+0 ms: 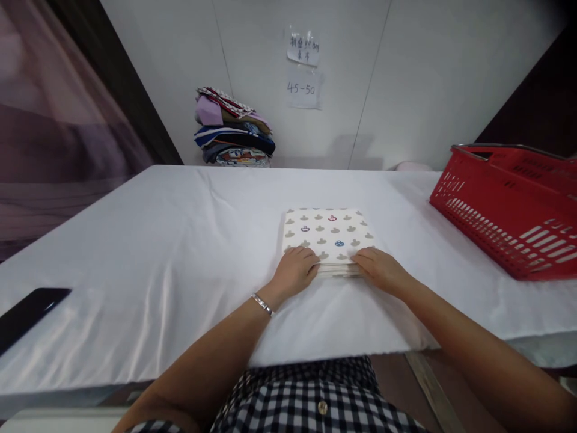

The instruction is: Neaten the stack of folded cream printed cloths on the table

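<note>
1. i see the left hand [295, 269] at centre frame, palm down, fingers curled and pressed together over the near left edge of the folded patterned cloth [327, 234].
2. its forearm runs from the lower left of the frame up to the wrist, which carries a silver bracelet [262, 304].
3. the right hand [377, 267] mirrors it just right of centre, palm down, fingers closed together on the near right edge of the same cloth; i cannot tell whether the fingertips tuck under the layers.
4. the right forearm enters from the lower right corner.
5. the cloth lies flat, square-folded, at centre frame on the white table cover [157, 252], its near edge showing stacked layers between the two hands.
6. a red basket [509, 204] sits at the right edge, well apart from the cloth.
7. a pile of folded clothes [232, 129] stands at the upper centre-left against the wall.
8. a dark phone [27, 313] lies at the lower left.
</note>
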